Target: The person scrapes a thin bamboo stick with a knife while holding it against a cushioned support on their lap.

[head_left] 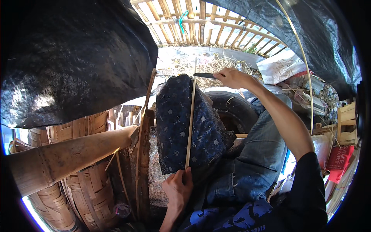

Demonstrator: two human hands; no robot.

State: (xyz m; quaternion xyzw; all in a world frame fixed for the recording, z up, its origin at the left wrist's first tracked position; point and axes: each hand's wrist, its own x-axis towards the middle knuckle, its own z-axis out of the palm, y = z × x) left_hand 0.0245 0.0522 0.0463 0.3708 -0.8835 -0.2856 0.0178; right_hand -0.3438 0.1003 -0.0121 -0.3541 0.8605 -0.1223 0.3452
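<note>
A thin pale bamboo strip (pixel 191 127) runs away from me over a dark blue patterned cloth (pixel 174 123), which is draped across my left leg or a support under it. My left hand (pixel 178 187) pinches the near end of the strip. Up at the far end, my right hand (pixel 234 78) is closed around the handle of a knife (pixel 205 75). The dark blade lies crosswise against the strip, close to its far tip. The knife's handle is mostly hidden by my fingers.
At the left, a thick bamboo pole (pixel 73 154) juts in beside woven bamboo baskets (pixel 91 193). A black tarp (pixel 77 62) hangs above them. Beyond my knee lie a tyre (pixel 232 106), shavings (pixel 216 63) and a white sack (pixel 280 69). A red bag (pixel 340 164) sits at right.
</note>
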